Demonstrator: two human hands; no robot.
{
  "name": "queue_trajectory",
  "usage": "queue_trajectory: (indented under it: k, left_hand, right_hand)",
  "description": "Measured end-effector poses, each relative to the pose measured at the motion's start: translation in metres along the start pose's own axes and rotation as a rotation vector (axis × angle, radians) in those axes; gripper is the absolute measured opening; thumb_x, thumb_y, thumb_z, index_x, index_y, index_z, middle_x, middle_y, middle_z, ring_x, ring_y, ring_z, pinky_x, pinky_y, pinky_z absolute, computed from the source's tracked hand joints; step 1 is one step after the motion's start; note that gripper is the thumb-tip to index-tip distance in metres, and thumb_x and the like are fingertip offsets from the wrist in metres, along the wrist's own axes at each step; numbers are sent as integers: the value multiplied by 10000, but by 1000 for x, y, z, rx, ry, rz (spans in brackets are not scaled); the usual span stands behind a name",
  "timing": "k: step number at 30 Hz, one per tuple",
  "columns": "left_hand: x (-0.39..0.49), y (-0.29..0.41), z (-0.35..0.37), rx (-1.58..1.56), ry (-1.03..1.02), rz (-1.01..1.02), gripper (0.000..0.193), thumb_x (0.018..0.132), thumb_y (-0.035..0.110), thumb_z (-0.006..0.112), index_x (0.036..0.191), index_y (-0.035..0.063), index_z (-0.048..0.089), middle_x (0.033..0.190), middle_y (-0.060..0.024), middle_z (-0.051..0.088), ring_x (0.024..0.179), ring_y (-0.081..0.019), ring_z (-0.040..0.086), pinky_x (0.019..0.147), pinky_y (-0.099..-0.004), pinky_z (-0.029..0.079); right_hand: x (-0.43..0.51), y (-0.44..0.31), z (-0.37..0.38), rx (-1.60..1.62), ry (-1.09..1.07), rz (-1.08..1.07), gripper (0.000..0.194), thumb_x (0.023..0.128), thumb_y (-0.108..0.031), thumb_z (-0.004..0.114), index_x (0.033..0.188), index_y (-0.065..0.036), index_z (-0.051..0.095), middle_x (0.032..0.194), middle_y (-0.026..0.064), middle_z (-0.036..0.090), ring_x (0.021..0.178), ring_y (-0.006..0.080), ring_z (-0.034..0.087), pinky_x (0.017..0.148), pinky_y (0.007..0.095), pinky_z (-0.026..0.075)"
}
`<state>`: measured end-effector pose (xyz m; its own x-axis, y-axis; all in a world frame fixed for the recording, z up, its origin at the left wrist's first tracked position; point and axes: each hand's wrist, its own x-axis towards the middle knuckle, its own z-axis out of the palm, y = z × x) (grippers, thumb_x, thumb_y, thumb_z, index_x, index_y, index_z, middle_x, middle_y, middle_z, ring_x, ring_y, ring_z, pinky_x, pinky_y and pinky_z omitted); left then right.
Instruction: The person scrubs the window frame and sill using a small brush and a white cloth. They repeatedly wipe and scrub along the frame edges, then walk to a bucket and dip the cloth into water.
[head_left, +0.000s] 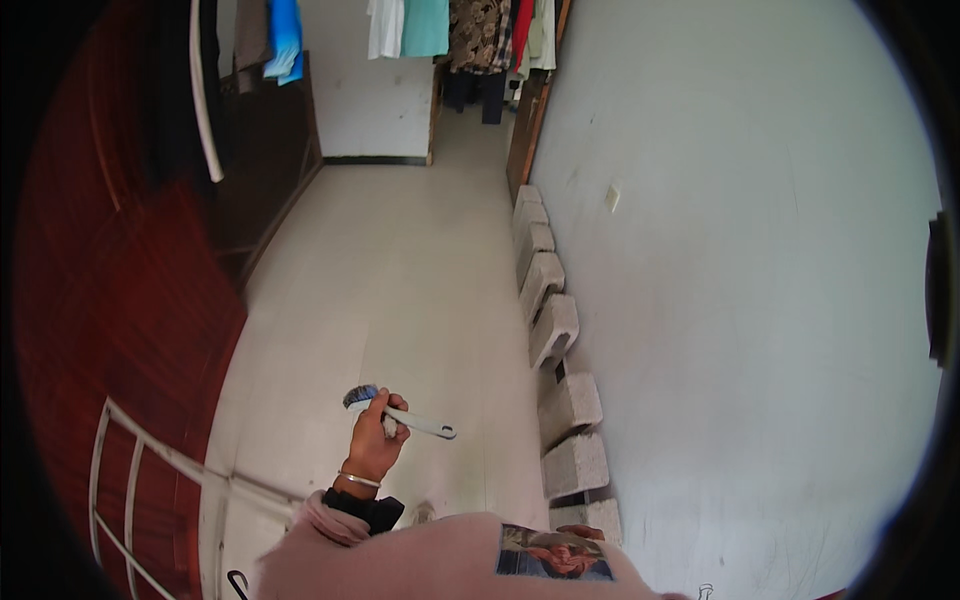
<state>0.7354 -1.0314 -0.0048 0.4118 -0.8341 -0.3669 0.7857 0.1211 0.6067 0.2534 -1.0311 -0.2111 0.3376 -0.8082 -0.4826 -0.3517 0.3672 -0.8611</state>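
My left hand (379, 435), with a metal bangle at the wrist, grips a scrub brush (424, 422) by its pale handle. The brush's dark and blue bristles (361, 394) face up and to the left. A small whitish crumpled thing (389, 426) also shows between the fingers; I cannot tell what it is. Only a sliver of my right hand (581, 532) appears beyond the pink fuzzy top (435, 559), so its fingers and anything in them are hidden. Below the brush lies the pale floor (360, 300).
Concrete blocks (555, 330) line the right wall (712, 262). Glossy red-brown furniture (127, 322) and a white metal frame (127, 480) stand at left. Clothes (424, 28) hang ahead, near a doorway with a wooden door (525, 135).
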Motion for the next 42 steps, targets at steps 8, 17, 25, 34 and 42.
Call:
queue_trajectory:
  k: [8,17,25,34,42]
  left_hand:
    - [152,21,46,122,-54,-42,247,990,307,527,903,86,594,804,-37,594,580,-142,484,517,-276,381]
    - [310,23,91,510,67,143,306,986,311,534,1047,26,628,866,-70,653,563,-104,466,494,-248,380]
    - [346,67,85,415,374,376,143,910,206,639,947,68,636,765,-54,628,507,-97,482,431,-261,385]
    - [465,145,42,278,430,427,136,900,191,650,857,74,596,729,-46,613,498,-100,481,433,-252,384]
    - [608,267,78,439,291,420,244,935,235,620,1056,26,653,767,-29,621,542,-74,456,474,-227,361]
  right_hand:
    - [122,-91,4,76,99,-68,271,925,-207,648,1042,32,697,917,117,729,844,165,691,788,291,555]
    - [322,-226,-52,118,120,-103,235,909,-150,622,995,58,693,834,112,722,635,156,678,559,257,545]
    - [509,-328,-74,-239,-48,-241,218,791,-208,769,784,2,709,670,84,699,604,132,681,566,282,538]
    - [659,-436,22,-265,-237,-431,158,884,-97,612,971,4,697,838,105,727,678,171,717,614,270,567]
    - [771,-556,108,-479,-306,-528,157,888,-124,624,950,-7,709,807,97,727,643,166,713,597,277,563]
